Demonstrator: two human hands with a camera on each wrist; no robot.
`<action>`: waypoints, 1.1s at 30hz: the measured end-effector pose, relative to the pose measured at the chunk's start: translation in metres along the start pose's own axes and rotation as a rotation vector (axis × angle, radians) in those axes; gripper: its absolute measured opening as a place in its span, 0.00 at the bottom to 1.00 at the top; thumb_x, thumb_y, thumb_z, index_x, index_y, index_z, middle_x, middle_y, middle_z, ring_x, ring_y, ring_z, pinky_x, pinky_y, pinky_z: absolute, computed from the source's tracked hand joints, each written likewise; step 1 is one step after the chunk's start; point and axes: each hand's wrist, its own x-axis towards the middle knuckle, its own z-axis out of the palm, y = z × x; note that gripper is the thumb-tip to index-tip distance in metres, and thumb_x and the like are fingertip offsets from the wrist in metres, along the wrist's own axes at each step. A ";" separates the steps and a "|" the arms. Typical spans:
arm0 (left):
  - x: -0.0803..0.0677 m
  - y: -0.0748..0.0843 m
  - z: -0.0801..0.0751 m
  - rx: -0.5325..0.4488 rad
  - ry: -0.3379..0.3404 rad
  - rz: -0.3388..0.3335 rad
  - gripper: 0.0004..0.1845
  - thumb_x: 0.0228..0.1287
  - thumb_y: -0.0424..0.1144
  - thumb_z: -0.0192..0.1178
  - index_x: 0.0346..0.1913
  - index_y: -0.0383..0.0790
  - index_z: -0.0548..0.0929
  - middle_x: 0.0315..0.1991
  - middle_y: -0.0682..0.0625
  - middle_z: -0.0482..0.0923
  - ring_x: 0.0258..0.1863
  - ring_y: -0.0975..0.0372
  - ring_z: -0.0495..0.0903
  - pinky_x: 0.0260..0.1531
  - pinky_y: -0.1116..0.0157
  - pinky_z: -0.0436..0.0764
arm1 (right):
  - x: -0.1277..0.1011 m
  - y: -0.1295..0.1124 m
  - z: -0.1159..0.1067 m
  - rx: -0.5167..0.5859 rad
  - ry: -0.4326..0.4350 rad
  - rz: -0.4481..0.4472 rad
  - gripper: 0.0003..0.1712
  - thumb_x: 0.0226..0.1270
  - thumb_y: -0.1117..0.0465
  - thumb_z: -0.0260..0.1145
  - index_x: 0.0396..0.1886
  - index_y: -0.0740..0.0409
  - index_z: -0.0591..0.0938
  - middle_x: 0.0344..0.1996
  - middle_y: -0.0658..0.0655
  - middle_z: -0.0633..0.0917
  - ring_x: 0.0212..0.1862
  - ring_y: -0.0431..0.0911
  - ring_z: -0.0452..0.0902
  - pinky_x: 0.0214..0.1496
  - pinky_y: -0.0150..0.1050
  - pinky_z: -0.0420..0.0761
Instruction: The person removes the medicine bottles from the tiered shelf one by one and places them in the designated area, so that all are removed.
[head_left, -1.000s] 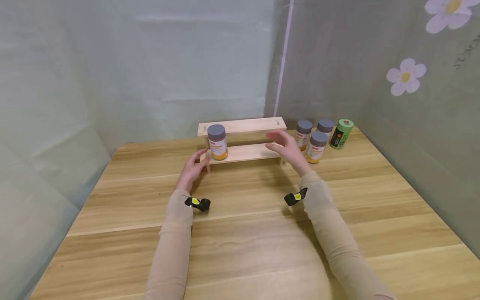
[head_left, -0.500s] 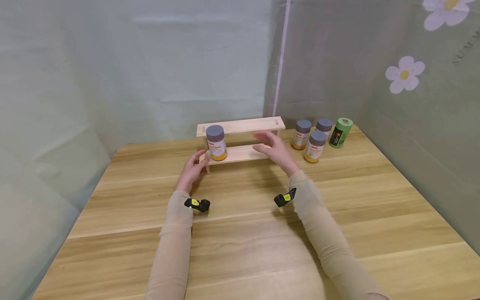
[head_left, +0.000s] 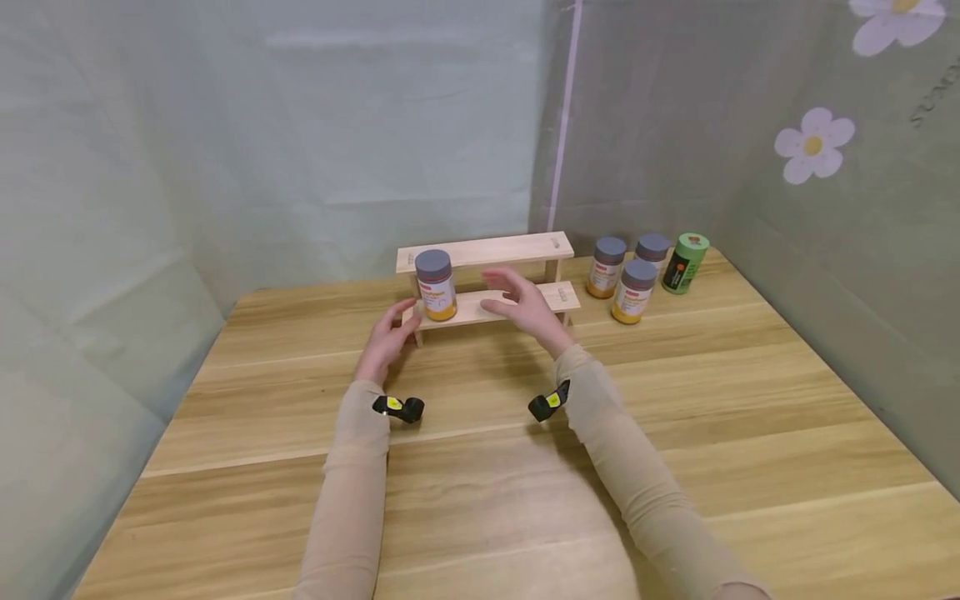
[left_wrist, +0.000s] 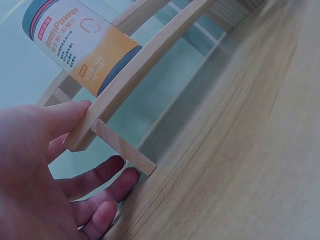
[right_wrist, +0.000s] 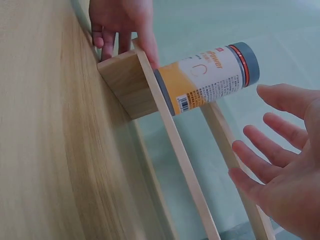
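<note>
A two-step wooden rack (head_left: 487, 306) stands on the table, and a supplement bottle (head_left: 436, 287) with a grey lid and a white and orange label sits upright at the left end of its lower board. My left hand (head_left: 387, 340) holds that left end. In the left wrist view the thumb (left_wrist: 70, 116) lies on the board beside the bottle, with the other fingers below it near the leg. My right hand (head_left: 528, 310) is over the middle of the lower board, fingers spread and holding nothing. The right wrist view shows it apart from the bottle (right_wrist: 210, 75).
Right of the rack stand several containers: grey-lidded bottles (head_left: 633, 292) like the one on the rack and a green bottle (head_left: 685, 263) with a black label. Pale cloth walls (head_left: 337, 150) close off the back and sides of the wooden table (head_left: 480, 500).
My right hand has moved left along the rack, away from the group of bottles and towards the bottle on the lower board. The left hand stays at the rack's left end.
</note>
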 end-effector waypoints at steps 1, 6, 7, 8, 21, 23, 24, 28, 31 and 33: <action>0.001 0.000 0.000 0.000 0.001 0.000 0.29 0.71 0.53 0.53 0.72 0.56 0.63 0.69 0.40 0.59 0.65 0.51 0.59 0.59 0.58 0.64 | 0.000 0.000 0.001 0.002 -0.007 0.005 0.31 0.66 0.65 0.65 0.68 0.60 0.68 0.66 0.64 0.73 0.69 0.56 0.67 0.72 0.52 0.62; 0.001 0.001 -0.001 0.003 0.005 0.007 0.29 0.71 0.53 0.53 0.72 0.55 0.64 0.66 0.39 0.60 0.61 0.52 0.61 0.48 0.65 0.64 | 0.003 0.000 0.005 -0.022 -0.068 0.033 0.34 0.66 0.64 0.65 0.71 0.57 0.64 0.68 0.62 0.71 0.70 0.57 0.64 0.74 0.53 0.61; 0.001 0.002 -0.001 0.005 0.007 0.007 0.29 0.71 0.53 0.54 0.72 0.55 0.64 0.66 0.40 0.61 0.60 0.53 0.61 0.48 0.65 0.64 | 0.003 0.000 0.007 -0.027 -0.079 0.034 0.35 0.67 0.64 0.64 0.72 0.56 0.64 0.68 0.63 0.70 0.71 0.57 0.63 0.74 0.53 0.61; 0.001 0.002 -0.002 0.007 0.006 0.010 0.29 0.71 0.53 0.54 0.72 0.55 0.64 0.66 0.40 0.61 0.60 0.52 0.62 0.48 0.65 0.64 | 0.004 -0.001 0.009 -0.031 -0.087 0.033 0.36 0.67 0.63 0.64 0.73 0.56 0.63 0.69 0.63 0.69 0.71 0.57 0.63 0.74 0.53 0.60; 0.000 -0.003 -0.001 0.019 -0.008 0.023 0.29 0.71 0.52 0.53 0.72 0.54 0.64 0.64 0.40 0.64 0.56 0.54 0.66 0.48 0.64 0.68 | 0.016 0.000 0.041 0.050 -0.111 0.011 0.43 0.66 0.62 0.66 0.76 0.50 0.55 0.72 0.62 0.65 0.73 0.57 0.61 0.74 0.56 0.60; -0.001 -0.003 -0.001 0.012 -0.006 0.028 0.29 0.71 0.52 0.53 0.72 0.53 0.64 0.64 0.40 0.64 0.57 0.53 0.65 0.50 0.63 0.68 | 0.018 0.000 0.045 0.061 -0.099 0.010 0.43 0.66 0.62 0.66 0.76 0.49 0.55 0.72 0.61 0.65 0.73 0.56 0.61 0.74 0.55 0.60; -0.001 -0.003 -0.002 0.011 -0.004 0.029 0.29 0.71 0.52 0.53 0.72 0.53 0.64 0.65 0.40 0.64 0.58 0.53 0.65 0.51 0.62 0.68 | 0.019 0.000 0.046 0.069 -0.096 0.012 0.43 0.66 0.63 0.65 0.76 0.49 0.55 0.73 0.61 0.64 0.73 0.56 0.61 0.74 0.55 0.60; -0.002 -0.002 -0.001 0.002 0.001 0.027 0.29 0.71 0.52 0.54 0.71 0.54 0.65 0.64 0.40 0.65 0.58 0.53 0.66 0.54 0.61 0.68 | 0.022 0.002 0.051 0.093 -0.090 0.011 0.43 0.66 0.64 0.65 0.77 0.50 0.54 0.73 0.62 0.63 0.73 0.57 0.61 0.74 0.54 0.61; -0.003 -0.002 0.000 0.002 0.001 0.024 0.29 0.70 0.53 0.54 0.71 0.54 0.65 0.63 0.40 0.65 0.57 0.53 0.68 0.54 0.61 0.69 | 0.025 0.003 0.056 0.111 -0.083 0.004 0.44 0.66 0.64 0.65 0.77 0.49 0.54 0.73 0.62 0.63 0.72 0.57 0.62 0.73 0.55 0.61; -0.003 -0.002 0.000 -0.002 0.001 0.021 0.29 0.70 0.53 0.55 0.71 0.55 0.65 0.63 0.40 0.65 0.56 0.53 0.68 0.54 0.60 0.69 | 0.027 0.003 0.059 0.124 -0.077 0.003 0.45 0.66 0.64 0.65 0.77 0.49 0.53 0.73 0.62 0.64 0.72 0.56 0.62 0.73 0.54 0.61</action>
